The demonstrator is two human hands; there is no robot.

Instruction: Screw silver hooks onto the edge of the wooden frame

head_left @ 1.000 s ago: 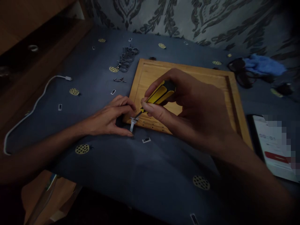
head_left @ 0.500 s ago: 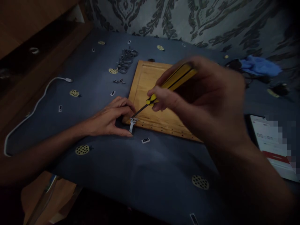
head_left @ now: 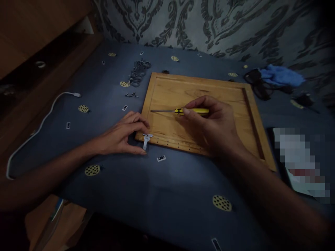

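screwdriver point(head_left: 179, 111) pinched between thumb and fingers of my right hand point(head_left: 217, 118), over wooden board point(head_left: 183, 83), tip pointing left. my left hand point(head_left: 128, 136) at board's near-left corner, thumb and fingers parted around metal bracket point(head_left: 147, 138); whether they press it, i can't tell from here. bracket sits across board's near edge. small screws point(head_left: 131, 94) left of board, blue cloth point(head_left: 282, 75) beyond far-right corner.

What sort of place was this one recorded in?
Probably a room in a home, rather than a workshop: the pineapple-print table covering, the leaf-patterned wall behind it and the sunglasses lying at the right suggest so.
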